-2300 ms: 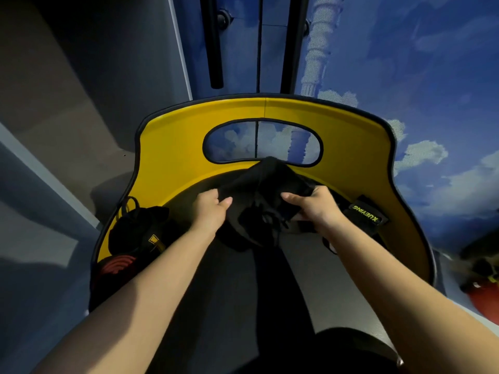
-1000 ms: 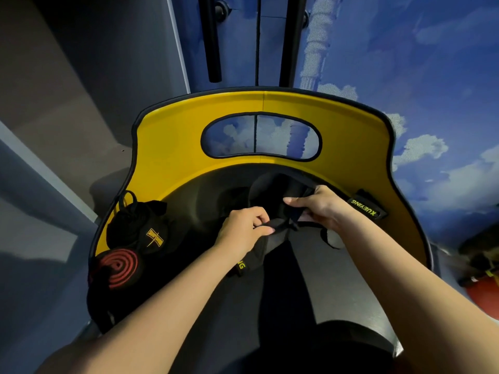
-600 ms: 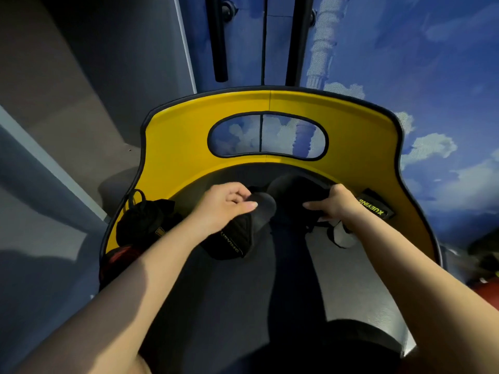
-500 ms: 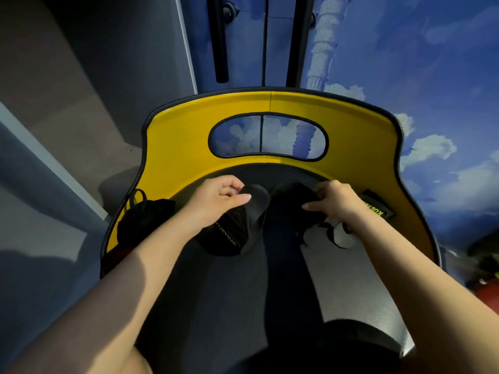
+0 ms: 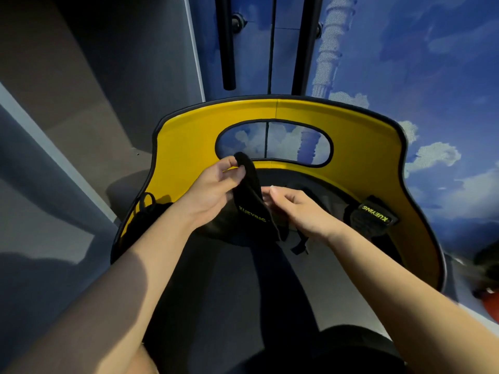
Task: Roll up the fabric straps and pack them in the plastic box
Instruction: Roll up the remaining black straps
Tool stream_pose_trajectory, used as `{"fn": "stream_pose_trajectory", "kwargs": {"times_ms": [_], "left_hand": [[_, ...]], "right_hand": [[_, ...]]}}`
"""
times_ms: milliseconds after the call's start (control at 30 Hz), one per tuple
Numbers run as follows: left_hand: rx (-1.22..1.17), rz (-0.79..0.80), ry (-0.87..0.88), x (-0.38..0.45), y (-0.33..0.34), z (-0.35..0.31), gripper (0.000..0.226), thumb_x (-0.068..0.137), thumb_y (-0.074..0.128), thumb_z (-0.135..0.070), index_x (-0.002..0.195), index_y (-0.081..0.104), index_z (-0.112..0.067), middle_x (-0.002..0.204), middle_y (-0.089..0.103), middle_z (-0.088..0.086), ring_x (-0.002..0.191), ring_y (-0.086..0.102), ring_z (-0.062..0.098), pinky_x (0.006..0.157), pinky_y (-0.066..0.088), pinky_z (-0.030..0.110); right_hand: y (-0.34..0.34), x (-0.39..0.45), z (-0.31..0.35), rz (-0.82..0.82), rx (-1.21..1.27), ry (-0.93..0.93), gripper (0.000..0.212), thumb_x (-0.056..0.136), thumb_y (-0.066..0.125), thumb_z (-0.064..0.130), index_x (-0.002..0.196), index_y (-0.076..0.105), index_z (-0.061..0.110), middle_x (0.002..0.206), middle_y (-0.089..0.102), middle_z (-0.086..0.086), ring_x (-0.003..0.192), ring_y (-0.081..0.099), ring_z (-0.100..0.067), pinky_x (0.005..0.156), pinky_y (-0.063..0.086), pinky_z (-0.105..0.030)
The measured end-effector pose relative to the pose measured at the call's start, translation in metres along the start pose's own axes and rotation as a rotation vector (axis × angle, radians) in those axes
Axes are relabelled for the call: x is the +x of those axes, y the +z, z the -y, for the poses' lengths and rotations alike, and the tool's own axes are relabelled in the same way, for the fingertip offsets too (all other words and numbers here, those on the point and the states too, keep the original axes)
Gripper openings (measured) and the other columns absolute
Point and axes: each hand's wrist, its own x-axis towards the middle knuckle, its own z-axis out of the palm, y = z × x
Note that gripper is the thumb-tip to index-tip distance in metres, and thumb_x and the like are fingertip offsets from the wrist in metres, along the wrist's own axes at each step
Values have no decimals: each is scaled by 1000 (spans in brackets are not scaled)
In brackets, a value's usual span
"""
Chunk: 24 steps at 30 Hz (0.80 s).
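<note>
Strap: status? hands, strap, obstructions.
Left hand grips black strap, raised upright. Right hand beside it, fingers curled; contact unclear. Second rolled strap by yellow wall. Nothing in the way.

Blue cloud-painted wall (image 5: 405, 63) — two black vertical bars (image 5: 227, 41).

A black fabric strap (image 5: 252, 201) printed with yellow-green "XUEYING" lettering stands nearly upright at the center of the scene, its rounded top end raised and its lower end trailing down. To the right, a 2nd black strap (image 5: 374, 215) with the same lettering lies against the yellow wall. At far left, more dark straps (image 5: 144, 214) sit bunched together.
</note>
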Motion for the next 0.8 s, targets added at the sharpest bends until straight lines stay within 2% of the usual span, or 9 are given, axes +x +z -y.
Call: {"fn": "stream_pose_trajectory", "kwargs": {"times_ms": [133, 233, 300, 367, 433, 567, 633, 700, 800], "left_hand": [[-210, 242, 58, 5, -6, -4, 26, 62, 82, -37, 78, 66, -24, 70, 61, -8, 65, 60, 7, 65, 44, 24], [-235, 346, 73, 12, -7, -8, 23, 63, 82, -40, 75, 67, -27, 69, 57, -10, 63, 56, 6, 74, 46, 25], [-252, 355, 81, 11, -6, -12, 20, 64, 81, -37, 74, 68, -26, 69, 58, -10, 64, 59, 6, 81, 53, 25], [-253, 285, 108, 8, -4, -17, 14, 66, 78, -32, 74, 70, -24, 71, 63, -8, 70, 65, 9, 89, 53, 31], [-257, 63, 102, 4, -1, -22, 7, 80, 65, -21, 74, 68, -20, 70, 67, -6, 74, 69, 12, 89, 52, 35], [-257, -409, -70, -1, -9, -8, 21, 99, 40, -12, 99, 61, -13, 78, 72, 0, 66, 68, 11, 59, 54, 24], [-277, -433, -189, -8, -18, 8, 30, 101, 33, -30, 111, 56, -13, 103, 67, 6, 77, 65, 13, 60, 53, 24], [-288, -327, -250, -17, -21, 20, 43, 96, 27, -49, 111, 54, -19, 112, 63, 6, 93, 63, 15, 73, 52, 26], [-119, -267, -210, -22, -14, 26, 39, 86, 52, -41, 119, 53, -20, 113, 64, 2, 101, 64, 16, 82, 52, 28]], "right_hand": [[6, 2, 9, 116, -178, -50, 46, 93, 39, 38, 128, 55, 13, 118, 64, 2, 109, 59, -3, 95, 42, -16], [18, 6, 13, 207, -152, -78, 50, 84, 45, 53, 114, 60, 16, 106, 67, 1, 100, 57, -5, 92, 42, -18], [24, 9, 12, 189, -96, -91, 55, 80, 54, 59, 103, 62, 11, 96, 65, -13, 92, 53, -14, 88, 40, -25], [25, 11, 11, 128, -12, -92, 55, 78, 66, 53, 92, 61, 0, 84, 57, -28, 83, 49, -20, 82, 37, -34], [22, 11, 12, 17, 77, -71, 26, 79, 72, 33, 74, 63, 9, 65, 57, -9, 67, 50, -15, 67, 36, -30], [20, 14, 13, -269, 163, -85, 14, 74, 77, 14, 70, 65, 12, 67, 61, -2, 66, 55, -10, 64, 42, -24], [18, 17, 12, -422, 102, -94, 14, 73, 78, 16, 66, 65, 14, 63, 60, 4, 62, 53, -4, 64, 42, -20], [15, 18, 10, -539, 24, -80, 17, 72, 79, 26, 63, 67, 18, 61, 61, 6, 63, 53, -5, 67, 42, -24], [13, 16, 7, -648, -88, -46, 20, 73, 78, 31, 62, 67, 19, 58, 62, 7, 58, 53, 1, 63, 43, -17]]}}
